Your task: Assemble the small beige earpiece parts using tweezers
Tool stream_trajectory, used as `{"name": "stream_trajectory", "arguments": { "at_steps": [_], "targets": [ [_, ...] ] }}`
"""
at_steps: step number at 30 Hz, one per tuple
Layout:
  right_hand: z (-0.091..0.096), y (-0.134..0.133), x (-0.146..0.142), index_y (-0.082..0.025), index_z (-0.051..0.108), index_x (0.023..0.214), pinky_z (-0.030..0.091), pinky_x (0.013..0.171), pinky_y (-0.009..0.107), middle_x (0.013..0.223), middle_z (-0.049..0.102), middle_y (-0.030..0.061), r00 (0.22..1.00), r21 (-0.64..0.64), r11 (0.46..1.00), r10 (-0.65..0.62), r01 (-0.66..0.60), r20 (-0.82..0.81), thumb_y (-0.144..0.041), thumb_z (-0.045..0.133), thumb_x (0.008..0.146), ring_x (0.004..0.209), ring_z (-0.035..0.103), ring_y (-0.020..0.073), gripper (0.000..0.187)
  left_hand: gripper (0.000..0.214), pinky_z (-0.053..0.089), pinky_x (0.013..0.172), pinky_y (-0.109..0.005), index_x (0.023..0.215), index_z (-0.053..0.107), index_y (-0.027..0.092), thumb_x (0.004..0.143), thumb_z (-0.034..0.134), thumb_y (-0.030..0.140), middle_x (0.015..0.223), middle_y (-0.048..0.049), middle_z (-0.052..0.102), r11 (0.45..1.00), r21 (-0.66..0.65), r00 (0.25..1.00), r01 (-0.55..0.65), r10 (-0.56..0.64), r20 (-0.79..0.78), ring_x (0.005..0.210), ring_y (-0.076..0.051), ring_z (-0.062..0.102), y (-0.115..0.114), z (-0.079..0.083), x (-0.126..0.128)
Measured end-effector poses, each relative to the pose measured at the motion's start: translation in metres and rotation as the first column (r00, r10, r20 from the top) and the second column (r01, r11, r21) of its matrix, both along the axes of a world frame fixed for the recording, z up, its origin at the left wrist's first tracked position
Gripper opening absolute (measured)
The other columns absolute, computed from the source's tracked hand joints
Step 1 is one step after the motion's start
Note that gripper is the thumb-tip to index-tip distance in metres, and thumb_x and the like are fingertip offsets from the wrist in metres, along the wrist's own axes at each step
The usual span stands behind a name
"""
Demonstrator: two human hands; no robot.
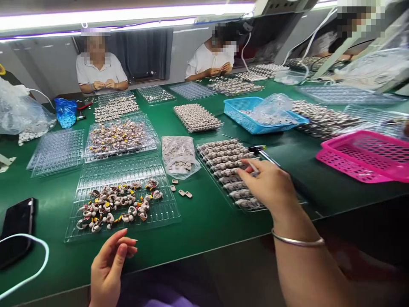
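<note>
My right hand (266,183) reaches over a clear tray (225,170) filled with rows of small beige parts; its fingers are curled, pinching a thin white stick-like thing. A silver bangle sits on that wrist. My left hand (110,262) hovers at the table's near edge, fingers bent toward the thumb in a loose pinch; I cannot make out what is in it. Just ahead of it lies a clear tray (159,213) with a heap of small beige coils with red and yellow bits (116,207). A few loose beige pieces (182,189) lie between the trays.
A small plastic bag of parts (179,155) lies on the green table (204,226). A black phone (17,228) with a white cable is at left, a pink basket (367,155) at right, a blue basket (252,115) behind. Three people work across the table among several trays.
</note>
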State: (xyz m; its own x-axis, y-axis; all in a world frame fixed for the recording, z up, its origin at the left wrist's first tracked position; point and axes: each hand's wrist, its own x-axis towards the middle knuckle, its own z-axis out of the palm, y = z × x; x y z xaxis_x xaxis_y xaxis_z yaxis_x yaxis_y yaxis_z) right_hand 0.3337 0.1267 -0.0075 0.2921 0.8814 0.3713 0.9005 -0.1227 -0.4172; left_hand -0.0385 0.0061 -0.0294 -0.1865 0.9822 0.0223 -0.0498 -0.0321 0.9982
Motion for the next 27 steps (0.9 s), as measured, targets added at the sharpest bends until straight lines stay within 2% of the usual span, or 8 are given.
{"name": "stream_trajectory", "arguments": {
  "at_steps": [3,6,8,11,17,21,24,27],
  "targets": [
    [0.011,0.003,-0.051,-0.016,0.070,0.108,0.050,0.072,0.033,0.100,0.068,0.0115,0.954,0.009,0.955,0.297,-0.297,-0.038,-0.021,0.054,0.089,0.083,0.065,0.0243,0.026,0.024,0.061,0.068,-0.025,0.105,0.072,0.023,0.083,0.069,0.033,0.083,-0.0035,0.078,0.999,0.003,0.998,0.051,-0.051,-0.021,0.069,-0.017,0.073,0.000,0.002,0.003],
    [0.013,0.017,-0.110,-0.026,0.071,0.108,0.050,0.075,0.025,0.103,0.070,0.0025,0.796,-0.049,0.795,0.602,-0.605,-0.054,-0.005,0.055,0.084,0.088,0.066,0.0185,0.035,0.023,0.061,0.068,-0.023,0.105,0.073,0.022,0.084,0.069,0.032,0.082,-0.0035,0.078,0.998,0.009,0.997,0.068,-0.068,-0.045,0.069,-0.016,0.072,0.000,0.005,0.003],
    [0.009,0.030,-0.139,-0.029,0.072,0.107,0.049,0.072,0.024,0.108,0.069,0.0011,0.708,-0.090,0.703,0.704,-0.706,-0.054,0.005,0.054,0.078,0.086,0.067,0.0179,0.048,0.023,0.061,0.067,-0.023,0.105,0.072,0.022,0.084,0.069,0.031,0.081,-0.0035,0.078,0.998,0.010,0.997,0.068,-0.067,-0.049,0.068,-0.016,0.072,0.000,0.006,0.002],
    [0.001,0.049,-0.158,-0.027,0.075,0.102,0.048,0.065,0.024,0.106,0.070,0.0027,0.636,-0.136,0.625,0.769,-0.769,-0.064,0.008,0.058,0.072,0.080,0.067,0.0184,0.049,0.023,0.061,0.066,-0.024,0.105,0.072,0.020,0.085,0.067,0.032,0.081,-0.0043,0.077,0.997,0.016,0.997,0.071,-0.070,-0.043,0.067,-0.016,0.071,-0.001,0.005,0.000],
    [0.001,0.051,-0.144,-0.017,0.073,0.093,0.050,0.071,0.031,0.087,0.070,0.0084,0.627,-0.076,0.622,0.770,-0.779,-0.122,-0.007,0.063,0.080,0.080,0.066,0.0234,0.019,0.023,0.059,0.065,-0.024,0.102,0.072,0.019,0.085,0.067,0.034,0.080,-0.0051,0.076,0.990,-0.047,0.989,0.134,-0.137,-0.062,0.069,-0.016,0.070,0.000,0.004,0.000],
    [0.006,0.018,-0.143,-0.018,0.069,0.094,0.052,0.078,0.031,0.090,0.071,0.0065,0.593,0.049,0.612,0.781,-0.789,-0.196,-0.011,0.060,0.085,0.085,0.067,0.0216,0.014,0.026,0.056,0.056,-0.020,0.108,0.066,0.019,0.085,0.065,0.033,0.087,-0.0048,0.073,0.980,-0.107,0.978,0.170,-0.181,-0.104,0.066,-0.013,0.067,0.015,0.011,0.013],
    [0.005,-0.012,-0.151,-0.019,0.066,0.100,0.054,0.076,0.030,0.091,0.072,0.0057,0.568,0.125,0.607,0.785,-0.784,-0.248,-0.015,0.057,0.089,0.085,0.068,0.0200,0.015,0.041,0.052,0.048,-0.018,0.119,0.052,0.022,0.083,0.067,0.031,0.098,-0.0049,0.068,0.967,-0.149,0.971,0.205,-0.220,-0.095,0.066,-0.012,0.066,0.034,0.017,0.029],
    [0.000,-0.034,-0.158,-0.019,0.065,0.101,0.055,0.074,0.030,0.092,0.072,0.0059,0.547,0.204,0.607,0.787,-0.768,-0.285,-0.017,0.054,0.091,0.084,0.068,0.0198,0.016,0.044,0.048,0.042,-0.017,0.117,0.047,0.022,0.079,0.068,0.028,0.091,-0.0013,0.064,0.940,-0.178,0.946,0.290,-0.309,-0.092,0.062,-0.013,0.065,0.050,0.021,0.045]
  ]
}}
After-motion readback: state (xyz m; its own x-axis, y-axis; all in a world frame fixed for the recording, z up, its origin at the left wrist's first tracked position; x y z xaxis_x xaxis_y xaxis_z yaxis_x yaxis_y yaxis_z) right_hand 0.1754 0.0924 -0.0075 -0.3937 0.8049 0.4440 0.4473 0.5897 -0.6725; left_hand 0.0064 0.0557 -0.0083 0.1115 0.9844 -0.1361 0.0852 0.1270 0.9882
